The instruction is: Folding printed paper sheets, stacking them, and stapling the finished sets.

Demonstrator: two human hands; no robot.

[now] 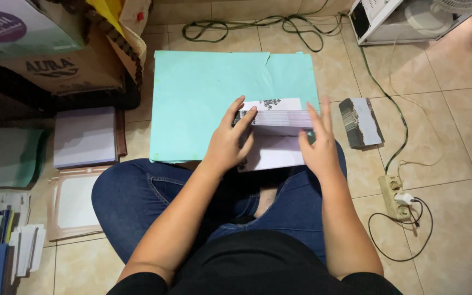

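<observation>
Squarely between both hands (271,139) stands a thick white card stack (277,119).

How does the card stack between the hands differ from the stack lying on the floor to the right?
The held card stack stands on its edge on the teal sheet, squared between the left hand and right hand; the floor stack lies flat on the tiles, untouched. The held stack looks longer; the floor stack sits angled. Both are pale cards with dark print.
</observation>
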